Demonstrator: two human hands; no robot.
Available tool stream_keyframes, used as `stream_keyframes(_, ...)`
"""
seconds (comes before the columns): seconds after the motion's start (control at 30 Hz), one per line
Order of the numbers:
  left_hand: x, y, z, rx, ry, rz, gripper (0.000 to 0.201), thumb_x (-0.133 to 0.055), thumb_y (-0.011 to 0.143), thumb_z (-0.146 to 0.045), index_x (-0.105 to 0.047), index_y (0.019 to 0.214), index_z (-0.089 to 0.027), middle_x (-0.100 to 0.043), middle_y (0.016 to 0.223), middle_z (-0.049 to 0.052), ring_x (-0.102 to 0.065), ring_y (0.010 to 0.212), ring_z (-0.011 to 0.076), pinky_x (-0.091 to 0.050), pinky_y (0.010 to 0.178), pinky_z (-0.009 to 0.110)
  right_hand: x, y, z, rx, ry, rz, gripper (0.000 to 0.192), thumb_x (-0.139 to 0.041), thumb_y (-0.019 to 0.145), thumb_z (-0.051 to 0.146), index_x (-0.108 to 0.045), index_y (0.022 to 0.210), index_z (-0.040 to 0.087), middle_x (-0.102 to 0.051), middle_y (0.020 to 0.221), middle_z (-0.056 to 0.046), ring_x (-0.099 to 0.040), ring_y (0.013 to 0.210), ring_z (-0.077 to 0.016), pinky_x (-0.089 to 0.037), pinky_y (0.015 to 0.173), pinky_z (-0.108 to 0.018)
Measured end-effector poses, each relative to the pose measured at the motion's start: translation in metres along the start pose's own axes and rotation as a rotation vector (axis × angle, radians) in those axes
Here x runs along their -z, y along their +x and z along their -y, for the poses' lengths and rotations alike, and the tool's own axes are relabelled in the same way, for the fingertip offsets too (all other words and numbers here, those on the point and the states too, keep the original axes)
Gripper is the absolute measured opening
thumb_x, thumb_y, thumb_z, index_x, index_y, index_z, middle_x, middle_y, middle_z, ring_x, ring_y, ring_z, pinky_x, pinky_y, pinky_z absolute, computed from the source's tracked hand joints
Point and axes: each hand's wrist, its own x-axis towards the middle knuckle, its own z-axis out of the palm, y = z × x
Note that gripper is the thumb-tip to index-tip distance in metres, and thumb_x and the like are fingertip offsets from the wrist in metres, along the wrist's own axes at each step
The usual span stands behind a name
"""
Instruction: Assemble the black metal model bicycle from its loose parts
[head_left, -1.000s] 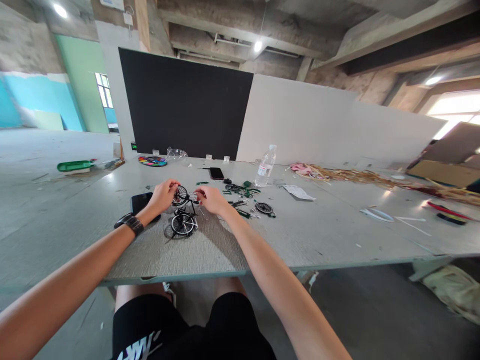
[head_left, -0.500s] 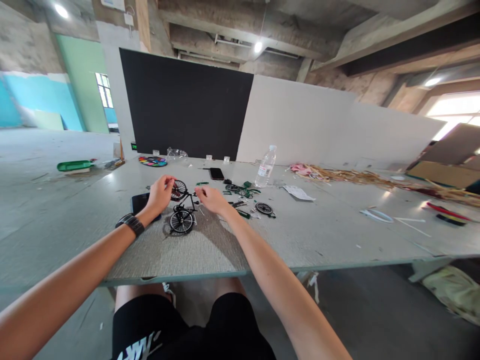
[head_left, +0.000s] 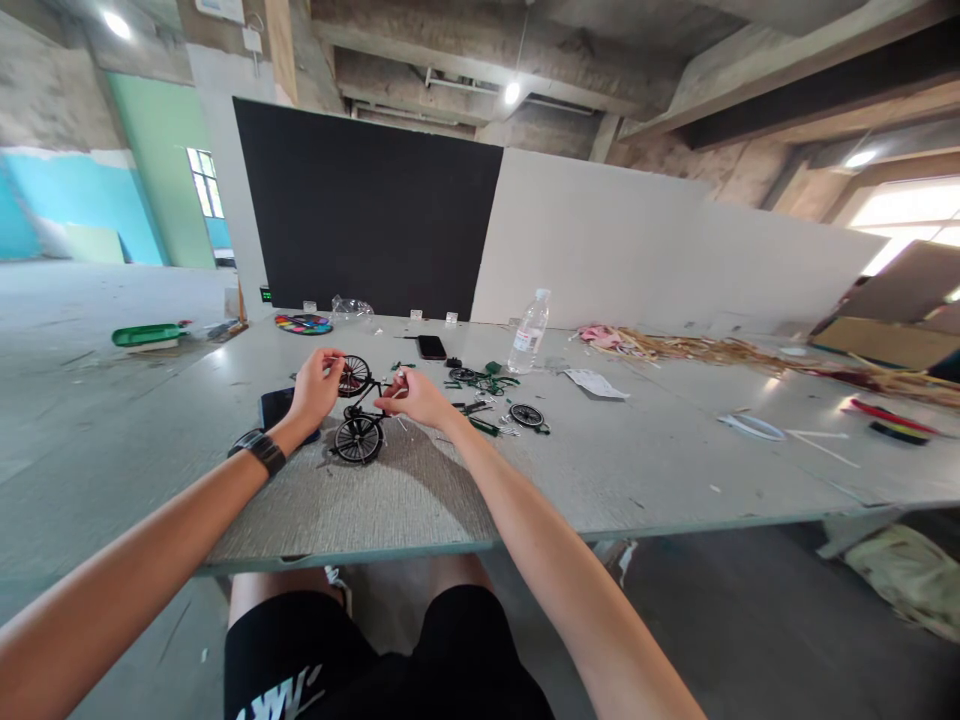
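A small black model bicycle (head_left: 358,415) stands tilted on the grey table (head_left: 600,470), its near wheel on the surface. My left hand (head_left: 315,388) grips the raised far wheel. My right hand (head_left: 416,398) pinches a small silver part against the frame at the bicycle's right side. Loose green and black parts (head_left: 484,382) and a spare wheel (head_left: 526,414) lie just right of my hands.
A dark tablet (head_left: 279,405) lies under my left wrist. A phone (head_left: 432,347), a water bottle (head_left: 529,334) and a paint palette (head_left: 304,323) sit farther back. Straw and scraps (head_left: 697,350) spread at the right. Black and white boards stand behind the table.
The bicycle has been lifted and tilted a little, its far wheel rising with my left hand. My right hand has closed in on the frame with a small part.
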Motion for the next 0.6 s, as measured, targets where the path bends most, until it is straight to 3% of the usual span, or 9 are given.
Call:
stream_keyframes(0.2, 0.001, -0.005, -0.012, -0.031, -0.111, 0.112, 0.037, -0.065, 0.082, -0.048, -0.067, 0.1, -0.015, -0.074, 0.096, 0.01, -0.07, 0.086, 0.0232, -0.057, 0.075, 0.034, 0.003, 0.002, 0.0, 0.018, -0.132, -0.152, 0.037, -0.077, 0.077, 0.028, -0.04, 0.081, 0.024, -0.068, 0.083, 0.0, -0.065, 0.07, -0.0154, -0.051, 0.065, -0.029)
stream_keyframes(0.4, -0.001, -0.01, -0.014, 0.089, -0.257, 0.279, 0.049, -0.085, 0.063, -0.046, -0.059, 0.093, -0.017, -0.076, 0.084, 0.007, -0.071, 0.069, 0.0203, -0.058, 0.065, 0.032, 0.01, 0.0, 0.004, 0.098, -0.28, -0.245, 0.029, -0.071, 0.082, 0.027, -0.042, 0.084, 0.023, -0.071, 0.084, -0.002, -0.066, 0.074, -0.0168, -0.049, 0.068, -0.03)
stream_keyframes(0.6, -0.004, -0.012, -0.01, 0.06, -0.23, 0.457, 0.053, -0.082, 0.067, -0.048, -0.068, 0.107, -0.016, -0.078, 0.096, 0.011, -0.074, 0.084, 0.025, -0.059, 0.072, 0.036, 0.012, 0.0, 0.001, 0.191, -0.316, -0.211, 0.026, -0.07, 0.082, 0.027, -0.046, 0.089, 0.023, -0.072, 0.085, -0.003, -0.064, 0.071, -0.016, -0.047, 0.068, -0.029)
